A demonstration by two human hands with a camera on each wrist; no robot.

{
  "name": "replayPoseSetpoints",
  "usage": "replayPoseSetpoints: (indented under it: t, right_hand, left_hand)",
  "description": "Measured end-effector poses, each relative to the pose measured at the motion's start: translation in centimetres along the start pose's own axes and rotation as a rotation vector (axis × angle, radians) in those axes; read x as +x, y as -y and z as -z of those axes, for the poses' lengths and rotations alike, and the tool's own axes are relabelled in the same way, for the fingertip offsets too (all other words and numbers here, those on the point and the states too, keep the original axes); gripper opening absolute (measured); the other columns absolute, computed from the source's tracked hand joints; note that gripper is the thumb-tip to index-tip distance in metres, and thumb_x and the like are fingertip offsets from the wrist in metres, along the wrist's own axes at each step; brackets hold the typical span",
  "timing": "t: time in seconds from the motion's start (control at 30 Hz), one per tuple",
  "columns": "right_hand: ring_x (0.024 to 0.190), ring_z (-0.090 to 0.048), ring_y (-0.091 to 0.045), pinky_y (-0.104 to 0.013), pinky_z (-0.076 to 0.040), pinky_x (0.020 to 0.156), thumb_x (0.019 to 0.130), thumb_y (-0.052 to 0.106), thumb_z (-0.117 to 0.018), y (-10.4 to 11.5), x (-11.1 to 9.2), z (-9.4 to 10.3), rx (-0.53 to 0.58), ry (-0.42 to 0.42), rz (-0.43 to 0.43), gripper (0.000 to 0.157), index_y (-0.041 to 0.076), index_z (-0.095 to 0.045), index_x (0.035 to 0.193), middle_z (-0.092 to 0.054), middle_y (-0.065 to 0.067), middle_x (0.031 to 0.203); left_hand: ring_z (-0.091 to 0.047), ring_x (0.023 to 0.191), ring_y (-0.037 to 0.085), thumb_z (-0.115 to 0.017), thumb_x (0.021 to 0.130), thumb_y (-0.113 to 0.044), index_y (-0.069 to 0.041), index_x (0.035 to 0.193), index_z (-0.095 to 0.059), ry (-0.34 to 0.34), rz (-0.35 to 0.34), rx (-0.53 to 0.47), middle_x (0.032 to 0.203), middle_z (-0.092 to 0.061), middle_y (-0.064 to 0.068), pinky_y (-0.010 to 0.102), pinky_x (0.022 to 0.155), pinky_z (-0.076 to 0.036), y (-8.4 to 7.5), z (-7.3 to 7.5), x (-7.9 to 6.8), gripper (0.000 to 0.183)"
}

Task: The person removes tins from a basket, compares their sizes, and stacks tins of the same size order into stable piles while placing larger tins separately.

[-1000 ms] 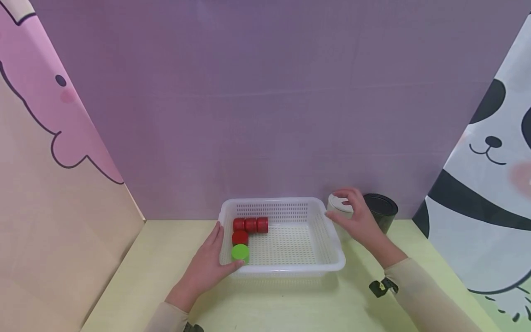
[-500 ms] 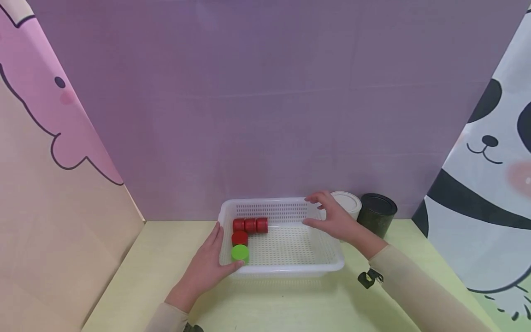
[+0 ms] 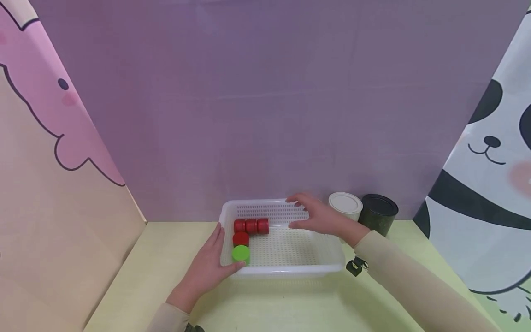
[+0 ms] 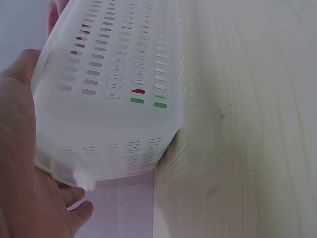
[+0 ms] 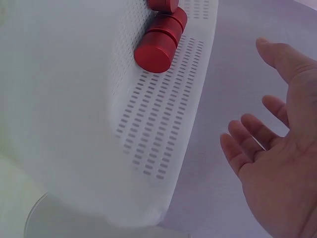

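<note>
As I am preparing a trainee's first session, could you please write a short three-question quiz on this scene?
1. Multiple choice: what does the left hand hold?
A) the white can
B) the basket
C) the black can

2. True or false: the green piece sits inside the basket.

3. Count: how many red pieces show in the basket in the head view?

Key: 1. B; 2. True; 3. Four.

Table (image 3: 265,306): pale yellow top, faintly streaked like wood grain, with a few small dark specks (image 4: 221,116).
Basket (image 3: 286,269): white, perforated plastic, standing toward the back.
White can (image 3: 345,203): upright, to the basket's right, near the purple backdrop (image 3: 249,115).
Black can (image 3: 378,216): upright, just beside the white one, farther right.
</note>
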State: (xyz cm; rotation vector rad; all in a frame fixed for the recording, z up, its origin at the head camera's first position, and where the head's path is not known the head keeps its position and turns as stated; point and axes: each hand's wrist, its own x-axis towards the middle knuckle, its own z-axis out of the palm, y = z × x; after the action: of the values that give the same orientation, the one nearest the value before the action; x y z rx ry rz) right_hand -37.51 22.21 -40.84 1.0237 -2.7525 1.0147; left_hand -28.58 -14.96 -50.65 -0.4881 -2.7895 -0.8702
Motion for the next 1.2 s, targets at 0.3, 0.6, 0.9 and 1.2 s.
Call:
replayPoseSetpoints:
  t: [0.3, 0.6, 0.9, 1.2]
  right_hand:
    - [0.138, -0.057, -0.048, -0.065, -0.050, 0.114, 0.095, 0.027, -0.090, -0.1, 2.7, -1.1, 0.008, 0.089, 0.026, 0.077, 0.003, -0.053, 0.157, -0.058, -0.022, 0.154]
    - [0.140, -0.054, -0.047, -0.064, -0.048, 0.117, 0.096, 0.023, -0.088, -0.4, 5.1, -2.5, 0.037, 0.144, -0.006, 0.074, 0.002, -0.052, 0.158, -0.052, -0.025, 0.156]
    - [0.138, -0.055, -0.046, -0.063, -0.049, 0.116, 0.096, 0.016, -0.087, -1.0, 6.2, -4.2, 0.048, 0.146, -0.016, 0.068, 0.002, -0.055, 0.155, -0.053, -0.025, 0.153]
    - [0.147, -0.052, -0.040, -0.061, -0.047, 0.121, 0.096, 0.022, -0.088, -1.6, 6.8, -5.9, -0.045, 0.192, -0.093, 0.068, 0.014, -0.059, 0.157, -0.051, -0.019, 0.161]
  left_hand:
    - [-0.025, 0.167, 0.041, -0.077, 0.093, -0.072, 0.004, 0.173, -0.022, -0.008, 0.000, 0.003, 0.184, -0.014, 0.018, 0.055, 0.131, -0.032, -0.2, 0.2, 0.1, 0.124]
    - [-0.027, 0.166, 0.042, -0.081, 0.092, -0.067, 0.004, 0.173, -0.023, -0.013, 0.015, -0.013, 0.183, -0.017, 0.019, 0.057, 0.129, -0.035, -0.5, 0.2, 0.1, 0.122]
    - [-0.027, 0.166, 0.041, -0.080, 0.093, -0.068, 0.003, 0.173, -0.023, -0.007, 0.016, -0.008, 0.184, -0.017, 0.018, 0.057, 0.129, -0.035, -0.4, 0.0, 0.0, 0.122]
    - [-0.028, 0.165, 0.042, -0.080, 0.092, -0.070, 0.004, 0.173, -0.024, -0.004, 0.017, -0.012, 0.183, -0.017, 0.019, 0.058, 0.129, -0.036, -0.8, 0.4, -0.1, 0.123]
